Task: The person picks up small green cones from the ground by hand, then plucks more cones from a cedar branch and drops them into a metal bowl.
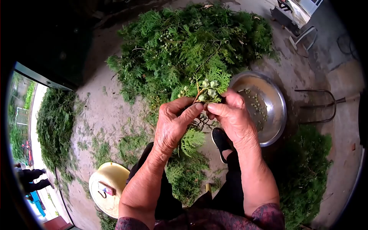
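Note:
My left hand (172, 120) pinches the stem of a cedar-like conifer sprig (191, 143) between thumb and fingers. Pale green cones (209, 89) cluster at its upper part, just above my fingertips. From the other side my right hand (235, 119) closes thumb and fingers on the same sprig beside the cones; whether a single cone is between those fingertips is hidden. To the right of my right hand, a wide metal basin (281, 101) on the floor holds several small pale green cones (257, 105). A large heap of conifer branches (180, 50) lies beyond my hands.
A yellowish round stool or upturned tub (97, 180) carries a small box (106, 188) and a dark hook-shaped item. More greenery lies at the left (55, 126) and lower right (306, 172). Metal frame legs (333, 103) stand right. Another person's legs (34, 180) show far left.

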`<act>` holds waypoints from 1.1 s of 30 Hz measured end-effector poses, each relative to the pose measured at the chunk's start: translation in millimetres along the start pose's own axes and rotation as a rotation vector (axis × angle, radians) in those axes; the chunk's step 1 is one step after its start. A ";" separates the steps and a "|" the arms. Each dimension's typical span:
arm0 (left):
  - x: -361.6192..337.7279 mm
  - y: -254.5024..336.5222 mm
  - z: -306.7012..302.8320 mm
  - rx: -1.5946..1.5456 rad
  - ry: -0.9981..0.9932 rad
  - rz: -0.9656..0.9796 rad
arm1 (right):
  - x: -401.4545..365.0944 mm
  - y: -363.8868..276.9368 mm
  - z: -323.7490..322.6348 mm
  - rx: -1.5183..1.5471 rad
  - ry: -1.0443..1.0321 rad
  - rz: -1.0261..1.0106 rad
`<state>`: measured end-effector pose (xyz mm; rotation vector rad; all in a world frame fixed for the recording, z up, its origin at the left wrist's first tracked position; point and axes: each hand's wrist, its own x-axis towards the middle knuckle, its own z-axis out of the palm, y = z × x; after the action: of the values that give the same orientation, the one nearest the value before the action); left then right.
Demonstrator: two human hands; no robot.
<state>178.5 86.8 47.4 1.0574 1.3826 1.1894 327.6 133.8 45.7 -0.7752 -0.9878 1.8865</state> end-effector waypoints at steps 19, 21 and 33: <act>8.1 -4.7 9.8 -0.468 0.011 -0.110 | 1.3 5.8 13.7 0.044 0.031 -0.020; 10.6 -10.1 12.9 -0.503 0.057 -0.123 | 1.2 7.7 14.6 0.107 0.057 -0.011; 12.1 -3.2 12.0 -0.680 0.039 -0.111 | 4.5 13.3 8.3 0.482 -0.056 0.090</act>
<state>188.8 99.7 42.2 0.4714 0.9322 1.4524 313.7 130.7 37.8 -0.4873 -0.4987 2.1176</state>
